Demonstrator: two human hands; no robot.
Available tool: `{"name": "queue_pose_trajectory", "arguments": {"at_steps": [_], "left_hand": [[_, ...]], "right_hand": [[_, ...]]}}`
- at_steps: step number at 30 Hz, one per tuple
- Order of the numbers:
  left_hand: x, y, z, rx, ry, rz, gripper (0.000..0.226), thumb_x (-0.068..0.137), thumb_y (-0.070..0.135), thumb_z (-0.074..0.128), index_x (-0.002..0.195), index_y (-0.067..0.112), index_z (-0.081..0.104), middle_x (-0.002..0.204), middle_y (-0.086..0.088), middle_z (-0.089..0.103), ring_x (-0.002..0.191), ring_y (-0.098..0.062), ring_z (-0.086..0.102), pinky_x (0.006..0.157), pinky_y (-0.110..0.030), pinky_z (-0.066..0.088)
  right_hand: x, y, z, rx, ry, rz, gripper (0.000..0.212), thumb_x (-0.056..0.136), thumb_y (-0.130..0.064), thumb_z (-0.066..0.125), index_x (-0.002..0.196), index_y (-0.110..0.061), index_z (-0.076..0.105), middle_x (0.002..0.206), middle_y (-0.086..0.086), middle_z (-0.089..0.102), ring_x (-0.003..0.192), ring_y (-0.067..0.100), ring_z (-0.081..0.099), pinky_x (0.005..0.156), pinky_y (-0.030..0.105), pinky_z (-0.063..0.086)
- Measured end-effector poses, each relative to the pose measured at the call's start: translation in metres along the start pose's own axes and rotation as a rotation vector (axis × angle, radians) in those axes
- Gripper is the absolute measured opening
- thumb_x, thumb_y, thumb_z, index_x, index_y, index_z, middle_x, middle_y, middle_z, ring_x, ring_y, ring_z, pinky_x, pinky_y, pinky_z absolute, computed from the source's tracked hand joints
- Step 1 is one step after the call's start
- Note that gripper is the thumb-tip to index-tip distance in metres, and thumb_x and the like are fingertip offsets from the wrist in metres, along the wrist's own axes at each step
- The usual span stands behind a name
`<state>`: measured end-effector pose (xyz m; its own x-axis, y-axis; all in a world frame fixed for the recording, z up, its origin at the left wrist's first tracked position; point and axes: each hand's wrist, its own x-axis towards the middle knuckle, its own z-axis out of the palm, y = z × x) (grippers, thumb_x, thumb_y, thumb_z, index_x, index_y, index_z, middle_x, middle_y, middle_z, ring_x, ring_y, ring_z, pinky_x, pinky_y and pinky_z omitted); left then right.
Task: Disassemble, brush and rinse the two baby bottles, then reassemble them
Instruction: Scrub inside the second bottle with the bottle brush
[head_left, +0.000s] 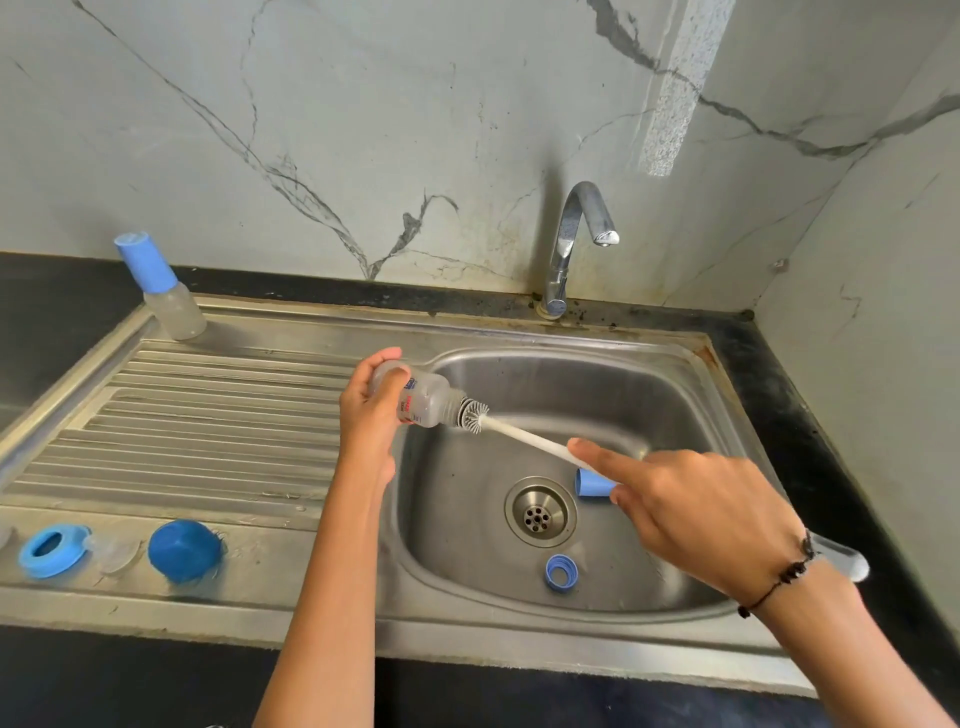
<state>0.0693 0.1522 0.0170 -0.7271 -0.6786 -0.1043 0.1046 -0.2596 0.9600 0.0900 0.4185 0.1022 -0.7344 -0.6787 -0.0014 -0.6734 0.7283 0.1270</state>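
Lying tilted over the sink (691, 395), the bottle (423, 397) looks light, stiff and probably slick when wet, so the left hand (371, 410) wraps its base while the right hand (691, 499) grips the brush (519, 436) handle, bristles at the mouth.

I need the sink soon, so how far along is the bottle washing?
Roughly the first half. Done: one clear plastic bottle is stripped; a blue collar ring and blue cap lie in the steel basin. In hand: the left hand grips that bottle while the right hand works the white bottle brush at its mouth. Left: the capped second bottle stands unopened; the tap shows no water.
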Motion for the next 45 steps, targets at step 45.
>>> {"name": "queue_pose_trajectory", "arguments": {"at_steps": [45], "left_hand": [[-0.001,0.027,0.015,-0.21,-0.088,-0.38,0.04,0.09,0.034,0.06,0.119,0.013,0.042,0.109,-0.015,0.056,0.086,-0.028,0.062,0.06,-0.04,0.057]], "right_hand": [[0.024,-0.002,0.049,0.029,0.363,-0.018,0.027,0.079,-0.034,0.043,0.086,-0.019,0.065,0.056,-0.003,0.059,0.036,0.028,0.054,0.031,0.023,0.034]]}}
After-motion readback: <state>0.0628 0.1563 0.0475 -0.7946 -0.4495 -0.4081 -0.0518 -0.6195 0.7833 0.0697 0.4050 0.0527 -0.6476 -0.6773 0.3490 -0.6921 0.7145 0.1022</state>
